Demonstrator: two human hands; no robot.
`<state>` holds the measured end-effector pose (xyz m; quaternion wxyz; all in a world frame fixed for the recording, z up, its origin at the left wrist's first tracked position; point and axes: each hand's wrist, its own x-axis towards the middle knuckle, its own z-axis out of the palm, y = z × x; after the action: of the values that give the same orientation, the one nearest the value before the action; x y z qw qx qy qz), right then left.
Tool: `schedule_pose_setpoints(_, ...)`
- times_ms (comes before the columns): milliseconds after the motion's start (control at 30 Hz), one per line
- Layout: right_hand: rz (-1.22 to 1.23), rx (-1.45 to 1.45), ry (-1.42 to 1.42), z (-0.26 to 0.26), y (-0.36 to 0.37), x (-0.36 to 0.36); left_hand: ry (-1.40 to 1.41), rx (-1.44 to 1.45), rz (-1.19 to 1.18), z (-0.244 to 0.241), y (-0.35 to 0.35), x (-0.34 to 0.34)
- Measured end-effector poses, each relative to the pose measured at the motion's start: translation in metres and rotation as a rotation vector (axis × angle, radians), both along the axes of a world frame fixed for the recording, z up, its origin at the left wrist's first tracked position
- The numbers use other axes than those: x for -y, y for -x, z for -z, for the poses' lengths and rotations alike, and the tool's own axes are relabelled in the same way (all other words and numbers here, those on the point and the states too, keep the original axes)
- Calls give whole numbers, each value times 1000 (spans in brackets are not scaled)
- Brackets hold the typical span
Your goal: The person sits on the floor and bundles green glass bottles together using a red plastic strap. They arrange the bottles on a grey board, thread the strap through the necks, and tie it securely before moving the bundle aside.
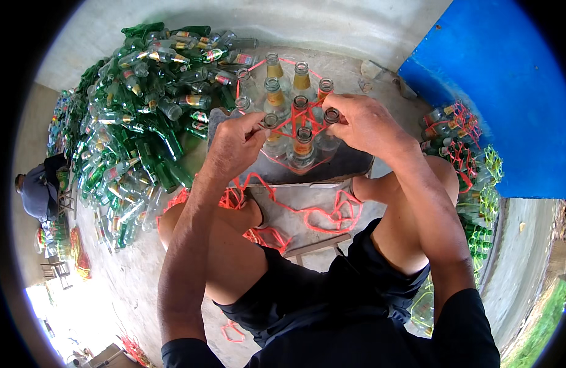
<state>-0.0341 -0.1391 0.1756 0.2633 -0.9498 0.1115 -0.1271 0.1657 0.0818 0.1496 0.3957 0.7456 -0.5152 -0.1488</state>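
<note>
Several clear glass bottles [303, 149] stand upright in a tight cluster on a dark slab [255, 172] in front of my knees. Red plastic twine [306, 120] crosses between their necks, and a strand loops around the outside of the group. At the near left bottle neck [270, 121], my left hand [239, 140] pinches the twine between thumb and fingers. My right hand [368, 120] grips twine against the neck of the near right bottle [331, 116]; its fingertips are partly hidden behind that neck.
A large heap of loose green and clear bottles [140, 115] lies to the left. Tied bottle bundles [462, 138] stand right, beside a blue panel [499, 92]. Loose red twine [333, 214] trails on the floor between my legs. Another person [38, 193] sits far left.
</note>
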Motion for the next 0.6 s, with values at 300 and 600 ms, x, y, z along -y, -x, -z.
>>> schedule_pose_setpoints(300,38,-66,155,2,-2,-10,-29,41,5,0,0,-2)
schedule_pose_setpoints(600,59,-28,330,9,-11,15,27,21,-24,5,21,7)
